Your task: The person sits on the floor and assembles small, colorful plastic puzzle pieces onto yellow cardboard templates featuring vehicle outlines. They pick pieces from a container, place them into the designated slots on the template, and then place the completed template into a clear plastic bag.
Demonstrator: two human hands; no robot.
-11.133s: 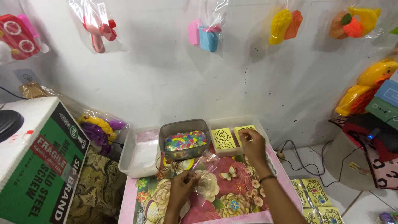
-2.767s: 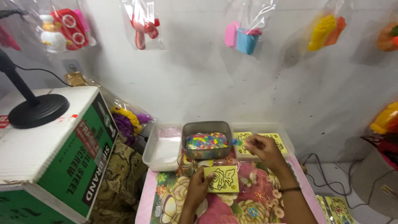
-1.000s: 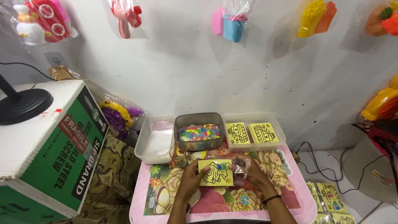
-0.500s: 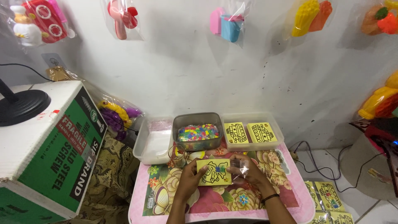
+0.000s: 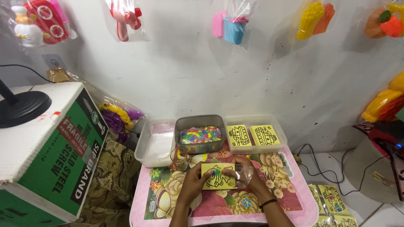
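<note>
Two bare hands meet over a small yellow card printed with a black line drawing (image 5: 218, 180), held flat just above a low pink table with a glossy floral top (image 5: 294, 201). The left hand (image 5: 192, 185) grips the card's left edge, fingers curled closed on it; the right hand (image 5: 246, 178), a dark band on its wrist, pinches the right edge together with a crinkled clear plastic sleeve (image 5: 243, 174). A small bright speck sits on the card's upper middle; what it is cannot be made out. Just beyond the grip stands a grey rectangular tub of mixed coloured small pieces (image 5: 200, 135). To its right, a translucent plastic tray holding two stacks of matching yellow cards (image 5: 256, 134); to its left, a frosted white plastic container (image 5: 156, 143), its contents blurred. Far left of the hands, a green-and-white cardboard box (image 5: 54, 155) bears a black round stand base (image 5: 21, 107), cut off at the frame edge. Bagged plastic toys (image 5: 233, 25) hang on the white wall above.
</note>
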